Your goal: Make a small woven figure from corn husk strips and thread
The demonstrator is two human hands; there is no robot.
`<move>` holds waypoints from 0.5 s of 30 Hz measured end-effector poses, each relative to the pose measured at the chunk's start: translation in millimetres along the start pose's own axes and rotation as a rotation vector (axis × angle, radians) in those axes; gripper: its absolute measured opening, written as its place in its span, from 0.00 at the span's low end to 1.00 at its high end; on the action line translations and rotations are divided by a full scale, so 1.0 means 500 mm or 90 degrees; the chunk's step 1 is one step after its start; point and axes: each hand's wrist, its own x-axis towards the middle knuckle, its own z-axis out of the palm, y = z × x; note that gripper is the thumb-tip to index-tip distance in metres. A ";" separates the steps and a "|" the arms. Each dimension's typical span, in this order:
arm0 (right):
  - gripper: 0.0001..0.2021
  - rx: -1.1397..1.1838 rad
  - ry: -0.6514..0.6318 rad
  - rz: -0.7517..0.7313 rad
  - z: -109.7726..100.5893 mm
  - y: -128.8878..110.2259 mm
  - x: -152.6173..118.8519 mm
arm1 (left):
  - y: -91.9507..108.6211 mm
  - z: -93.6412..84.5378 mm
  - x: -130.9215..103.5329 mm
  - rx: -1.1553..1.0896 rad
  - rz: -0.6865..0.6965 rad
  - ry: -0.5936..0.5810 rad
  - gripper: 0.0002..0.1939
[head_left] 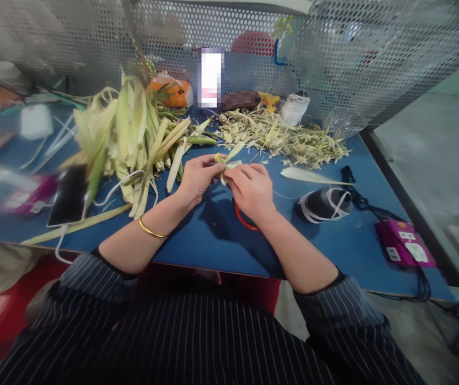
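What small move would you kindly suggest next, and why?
Perhaps the right hand could fold in the loose end of the pale-green leafy strip while the left hand steadies it, since both hands pinch it and that end sticks out.

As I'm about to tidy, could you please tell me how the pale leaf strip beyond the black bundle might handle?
The pale leaf strip looks thin, so probably light and floppy. Lying flat on the blue table, it would likely slide, not roll.
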 end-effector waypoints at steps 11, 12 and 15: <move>0.09 0.198 0.086 0.280 0.007 0.030 0.010 | 0.016 -0.012 -0.010 0.122 -0.032 -0.222 0.08; 0.09 0.190 0.080 0.296 0.007 0.029 0.010 | 0.015 -0.013 -0.009 0.120 -0.042 -0.228 0.08; 0.10 0.172 0.047 0.350 0.004 0.027 0.010 | 0.012 -0.012 -0.008 0.117 -0.049 -0.239 0.08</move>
